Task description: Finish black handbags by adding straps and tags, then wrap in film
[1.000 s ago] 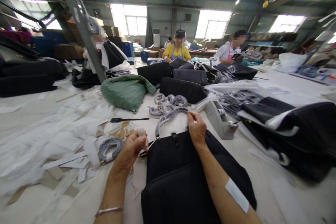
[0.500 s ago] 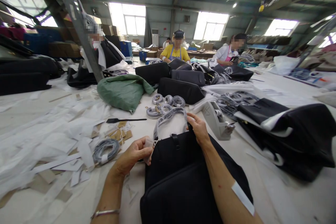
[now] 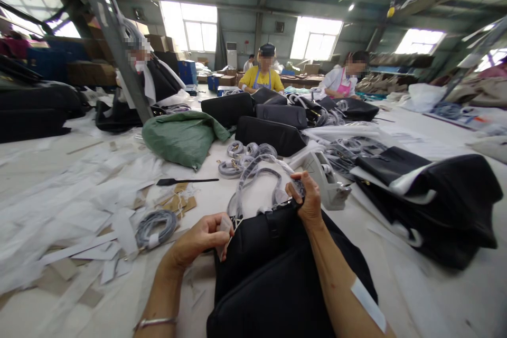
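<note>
A black handbag (image 3: pixel 277 280) lies on the white table in front of me, its top edge pointing away. Its handles (image 3: pixel 253 171) are wrapped in clear plastic and arch above the bag's mouth. My right hand (image 3: pixel 307 198) is closed on the right end of the wrapped handles at the bag's top edge. My left hand (image 3: pixel 202 240) pinches a small pale tag (image 3: pixel 225 224) on a thin string at the bag's left corner.
A grey coiled strap (image 3: pixel 154 227) lies left of my hand among white paper scraps (image 3: pixel 71 206). A black flat tool (image 3: pixel 186 181), a green sack (image 3: pixel 182 137), wrapped coils (image 3: pixel 247 150), a tape dispenser (image 3: pixel 327 179) and more black bags (image 3: pixel 428 195) surround it. Three people work at the far side.
My left hand came down from a raised position to the bag's left corner with the tag. My right hand gathered both wrapped handles and the bag shifted slightly toward me.
</note>
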Demonstrator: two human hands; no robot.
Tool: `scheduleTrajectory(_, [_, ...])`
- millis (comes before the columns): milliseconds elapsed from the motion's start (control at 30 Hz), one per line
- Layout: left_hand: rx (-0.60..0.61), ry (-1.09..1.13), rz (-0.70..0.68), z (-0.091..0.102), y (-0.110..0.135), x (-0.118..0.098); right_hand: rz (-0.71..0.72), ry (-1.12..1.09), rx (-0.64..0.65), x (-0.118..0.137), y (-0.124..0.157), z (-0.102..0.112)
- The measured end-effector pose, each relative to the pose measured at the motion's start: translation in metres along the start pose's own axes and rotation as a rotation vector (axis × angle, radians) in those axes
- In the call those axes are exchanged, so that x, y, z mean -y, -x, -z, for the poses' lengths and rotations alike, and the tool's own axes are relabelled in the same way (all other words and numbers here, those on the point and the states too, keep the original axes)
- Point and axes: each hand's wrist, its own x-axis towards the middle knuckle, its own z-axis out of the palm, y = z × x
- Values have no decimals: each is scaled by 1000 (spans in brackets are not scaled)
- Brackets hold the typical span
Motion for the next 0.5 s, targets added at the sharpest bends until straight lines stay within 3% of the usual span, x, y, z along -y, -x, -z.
scheduleTrajectory(233, [17, -38, 35, 2, -2, 3, -18, 18, 81, 1, 1, 1])
scheduleTrajectory(367, [-3, -255, 175, -2, -11, 7, -33, 67, 114, 2, 0, 0])
scheduleTrajectory(500, [-9, -400, 180, -8, -17, 9, -46, 248, 210, 20, 4, 2])
